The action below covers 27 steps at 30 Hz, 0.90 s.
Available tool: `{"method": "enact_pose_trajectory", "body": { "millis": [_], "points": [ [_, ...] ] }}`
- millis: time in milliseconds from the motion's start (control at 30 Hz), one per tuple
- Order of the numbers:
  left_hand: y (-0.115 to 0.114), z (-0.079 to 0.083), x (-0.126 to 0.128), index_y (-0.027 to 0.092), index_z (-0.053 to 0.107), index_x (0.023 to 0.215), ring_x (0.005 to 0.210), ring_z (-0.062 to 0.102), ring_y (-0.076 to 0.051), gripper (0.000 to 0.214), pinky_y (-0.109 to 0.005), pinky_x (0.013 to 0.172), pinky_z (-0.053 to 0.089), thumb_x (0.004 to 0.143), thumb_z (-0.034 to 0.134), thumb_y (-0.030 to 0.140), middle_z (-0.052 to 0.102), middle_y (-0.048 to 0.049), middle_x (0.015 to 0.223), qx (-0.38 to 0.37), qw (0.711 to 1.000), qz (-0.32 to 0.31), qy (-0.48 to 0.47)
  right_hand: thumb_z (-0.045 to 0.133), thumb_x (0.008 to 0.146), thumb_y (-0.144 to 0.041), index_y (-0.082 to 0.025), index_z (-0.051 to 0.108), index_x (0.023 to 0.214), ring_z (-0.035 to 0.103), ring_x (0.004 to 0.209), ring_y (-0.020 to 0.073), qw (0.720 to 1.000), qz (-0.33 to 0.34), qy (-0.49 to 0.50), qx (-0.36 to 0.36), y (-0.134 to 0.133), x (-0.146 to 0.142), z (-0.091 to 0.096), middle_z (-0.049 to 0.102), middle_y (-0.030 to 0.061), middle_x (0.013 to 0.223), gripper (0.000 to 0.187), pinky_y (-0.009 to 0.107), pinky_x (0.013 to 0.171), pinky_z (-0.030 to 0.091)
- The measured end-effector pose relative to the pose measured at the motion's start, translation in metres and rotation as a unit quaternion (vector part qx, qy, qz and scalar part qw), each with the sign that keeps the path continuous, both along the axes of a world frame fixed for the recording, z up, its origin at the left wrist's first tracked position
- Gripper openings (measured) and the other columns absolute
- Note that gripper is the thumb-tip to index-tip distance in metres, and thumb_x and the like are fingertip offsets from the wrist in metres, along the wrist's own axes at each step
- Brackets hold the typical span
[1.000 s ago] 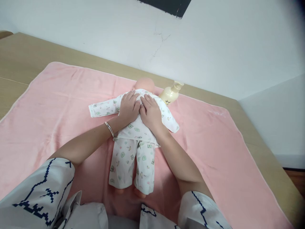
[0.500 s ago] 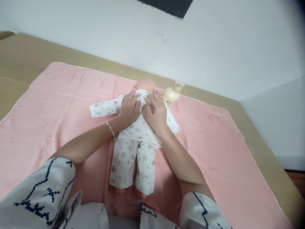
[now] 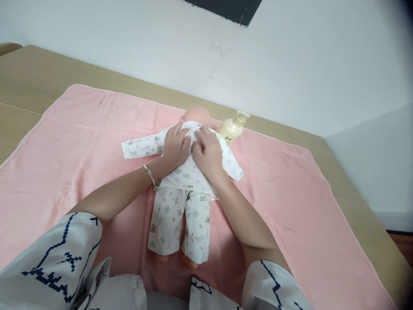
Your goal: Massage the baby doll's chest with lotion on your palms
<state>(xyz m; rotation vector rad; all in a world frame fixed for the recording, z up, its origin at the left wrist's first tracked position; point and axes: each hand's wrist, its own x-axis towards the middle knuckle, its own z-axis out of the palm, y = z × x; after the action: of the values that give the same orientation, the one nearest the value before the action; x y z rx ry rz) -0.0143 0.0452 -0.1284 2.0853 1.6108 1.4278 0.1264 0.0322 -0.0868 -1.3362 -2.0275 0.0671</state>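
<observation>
- Under the left hand (image 3: 176,147), the white shirt (image 3: 185,177) of the doll (image 3: 197,115); the palm lies flat on the cloth, fingers stretched out, with nothing grasped;
- Just to the right of it, the right hand (image 3: 208,151) on the same shirt; its fingers are bent and their tips blurred; whether they pinch any cloth, I cannot tell;
- Beneath both hands, one doll in all; its one bare head shows just beyond the fingers;
- Out to either side of the hands, two sleeves (image 3: 142,146); on the near side of them, one pair of trousers (image 3: 166,224) with two legs, and two feet (image 3: 190,262) below the hems;
- Beyond the right hand and to its right, one cream bottle (image 3: 232,128);
- All around the hands, one pink blanket (image 3: 284,206), spread on a table (image 3: 64,64).
</observation>
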Motion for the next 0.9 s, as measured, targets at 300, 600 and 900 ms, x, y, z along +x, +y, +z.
{"method": "enact_pose_trajectory", "body": {
  "millis": [300,600,900],
  "points": [
    [0.004,0.0,-0.001,0.01,0.06,0.119,0.131,0.049,-0.029,0.037,-0.049,0.117,0.035,0.094,0.042,0.03,0.058,-0.0168,0.134,-0.01,1.0,-0.004,0.028,0.042,0.091,-0.021,-0.015,0.064,0.126,0.042,0.142,0.0283,0.999,0.001,-0.016,-0.043,0.002,-0.008,-0.014,0.054,0.012,0.146,0.042,0.054,0.12,0.029],
    [-0.028,0.033,0.011,0.019,0.059,0.12,0.144,0.036,-0.029,0.034,-0.053,0.121,0.031,0.087,0.049,0.022,0.05,-0.0108,0.146,0.035,0.996,-0.059,0.061,0.043,0.088,-0.018,-0.012,0.068,0.119,0.052,0.133,0.027,1.0,-0.006,0.015,0.011,0.011,0.013,0.004,0.06,0.015,0.139,0.04,0.047,0.115,0.04],
    [0.017,0.077,0.052,0.019,0.045,0.136,0.141,0.045,-0.018,0.046,-0.041,0.113,0.045,0.103,0.018,0.036,0.048,-0.0087,0.15,-0.154,0.918,-0.191,-0.312,0.037,0.086,-0.016,-0.021,0.038,0.147,0.026,0.15,0.0247,0.989,-0.103,0.043,0.099,0.036,0.066,0.027,0.031,0.0099,0.161,0.061,0.056,0.12,0.028]
  ]
}}
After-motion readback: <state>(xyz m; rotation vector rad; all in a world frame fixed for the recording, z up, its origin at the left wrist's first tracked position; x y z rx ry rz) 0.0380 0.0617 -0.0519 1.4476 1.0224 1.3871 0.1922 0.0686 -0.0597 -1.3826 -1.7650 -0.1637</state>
